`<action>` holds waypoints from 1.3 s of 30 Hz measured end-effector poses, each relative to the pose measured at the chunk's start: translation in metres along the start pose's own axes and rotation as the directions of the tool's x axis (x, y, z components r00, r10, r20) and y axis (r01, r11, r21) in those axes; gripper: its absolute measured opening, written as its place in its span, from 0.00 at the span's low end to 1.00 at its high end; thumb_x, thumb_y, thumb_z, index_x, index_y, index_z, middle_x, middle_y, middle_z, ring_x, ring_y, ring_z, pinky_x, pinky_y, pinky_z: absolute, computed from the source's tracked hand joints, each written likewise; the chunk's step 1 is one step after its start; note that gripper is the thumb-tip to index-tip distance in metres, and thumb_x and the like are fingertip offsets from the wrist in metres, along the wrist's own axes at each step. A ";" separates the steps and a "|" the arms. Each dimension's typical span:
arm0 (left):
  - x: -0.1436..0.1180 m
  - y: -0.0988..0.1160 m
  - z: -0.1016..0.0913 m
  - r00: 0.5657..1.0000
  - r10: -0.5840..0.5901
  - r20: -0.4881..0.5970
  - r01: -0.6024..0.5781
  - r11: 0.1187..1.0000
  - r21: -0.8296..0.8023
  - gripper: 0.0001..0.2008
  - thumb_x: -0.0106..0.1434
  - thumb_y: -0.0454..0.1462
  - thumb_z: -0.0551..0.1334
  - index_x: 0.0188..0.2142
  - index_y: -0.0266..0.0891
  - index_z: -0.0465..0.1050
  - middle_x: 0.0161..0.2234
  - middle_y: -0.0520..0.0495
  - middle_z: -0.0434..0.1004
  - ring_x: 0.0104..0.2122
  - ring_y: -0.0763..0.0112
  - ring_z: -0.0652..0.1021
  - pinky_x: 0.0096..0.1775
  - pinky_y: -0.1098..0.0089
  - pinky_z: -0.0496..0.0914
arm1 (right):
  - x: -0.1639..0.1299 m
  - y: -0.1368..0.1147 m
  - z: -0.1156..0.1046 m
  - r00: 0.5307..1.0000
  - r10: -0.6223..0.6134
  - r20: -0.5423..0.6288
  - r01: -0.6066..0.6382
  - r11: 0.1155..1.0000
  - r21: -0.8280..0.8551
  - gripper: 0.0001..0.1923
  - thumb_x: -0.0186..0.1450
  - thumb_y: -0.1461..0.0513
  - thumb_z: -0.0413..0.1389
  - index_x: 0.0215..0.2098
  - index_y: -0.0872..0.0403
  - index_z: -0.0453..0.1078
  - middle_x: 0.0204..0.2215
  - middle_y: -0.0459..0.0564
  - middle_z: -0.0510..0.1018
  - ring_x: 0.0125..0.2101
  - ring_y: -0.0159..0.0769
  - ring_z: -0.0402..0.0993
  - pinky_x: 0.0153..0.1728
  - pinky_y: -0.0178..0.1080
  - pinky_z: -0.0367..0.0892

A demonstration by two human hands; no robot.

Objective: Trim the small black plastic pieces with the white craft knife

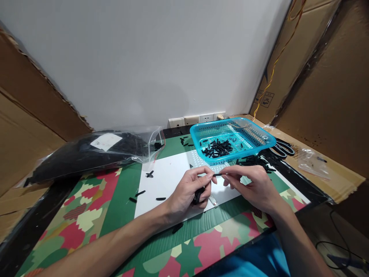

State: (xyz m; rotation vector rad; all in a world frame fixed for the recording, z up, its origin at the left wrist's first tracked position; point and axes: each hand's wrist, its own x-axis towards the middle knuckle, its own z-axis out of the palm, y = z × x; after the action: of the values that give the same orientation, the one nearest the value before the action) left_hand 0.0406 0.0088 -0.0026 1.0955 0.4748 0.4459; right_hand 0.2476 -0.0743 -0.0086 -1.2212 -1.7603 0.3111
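Between the fingertips of both hands is a small, thin black strip (218,175), one end pinched on each side. My left hand (193,188) is closed, with more black pieces (198,195) bunched in its curled lower fingers. My right hand (250,184) pinches the strip's other end between thumb and forefinger. Both hands are above a white sheet (161,181) on the table. Behind them a blue plastic basket (196,144) holds a heap of similar black pieces (216,148). Another pile of black strips (253,162) lies just beyond my right hand.
A big clear zip bag (72,154) full of black material lies at the left. Black-handled scissors (281,149) rest right of the basket, near a small plastic bag (313,163). Loose black pieces (160,199) are scattered about. Cardboard walls (325,77) flank the table; sockets (191,120) line the back wall.
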 end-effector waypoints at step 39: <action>-0.001 -0.006 -0.004 0.996 0.085 -0.039 -0.076 0.977 0.198 0.17 0.64 0.48 0.75 0.42 0.39 0.78 0.17 0.61 0.65 0.15 0.81 0.61 0.19 0.79 0.60 | 0.000 -0.014 -0.003 0.994 -0.019 0.105 0.008 0.995 0.101 0.06 0.71 0.66 0.60 0.36 0.53 0.76 0.25 0.43 0.79 0.23 0.29 0.72 0.29 0.32 0.65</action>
State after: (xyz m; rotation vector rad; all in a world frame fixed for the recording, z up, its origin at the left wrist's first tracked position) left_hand 0.0380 0.0086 -0.0088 1.3003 0.5259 0.5053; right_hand 0.2411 -0.0822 0.0018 -1.1387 -1.8203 0.4584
